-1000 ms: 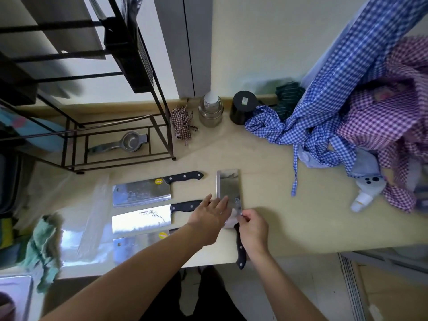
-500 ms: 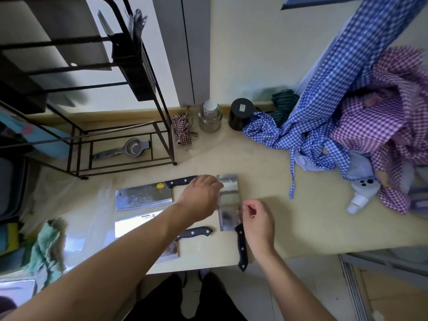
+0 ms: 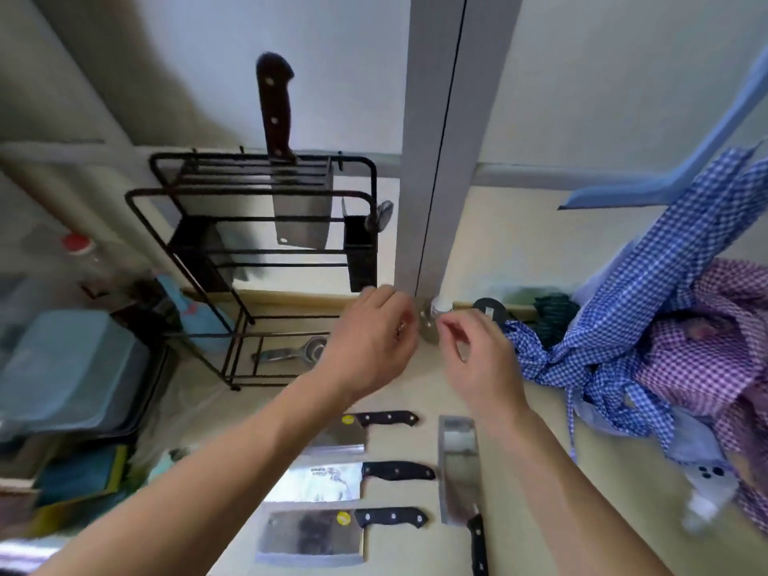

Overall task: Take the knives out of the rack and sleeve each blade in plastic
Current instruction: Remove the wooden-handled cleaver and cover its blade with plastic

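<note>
A black wire knife rack [image 3: 253,193] stands at the back of the counter. One cleaver with a dark brown handle [image 3: 274,114] still hangs in it, blade down. Three cleavers with black handles lie in a column on the counter, the nearest one [image 3: 316,534] below the middle one [image 3: 328,478]. A fourth cleaver [image 3: 459,467] lies lengthwise to their right, its blade in clear plastic. My left hand [image 3: 374,338] and my right hand [image 3: 478,359] are raised above the counter, in front of the rack, both empty with loosely curled fingers.
Blue and purple checked cloths [image 3: 648,326] are heaped at the right. A steel squeezer [image 3: 291,353] lies on the rack's bottom shelf. A small tin [image 3: 428,326] and a black jar [image 3: 490,309] stand by the wall. A grey-blue tub [image 3: 66,367] sits at the left.
Both hands have left the sleeved cleaver and risen toward the rack. The view has tilted up, so the rack's top and the hanging cleaver now show.
</note>
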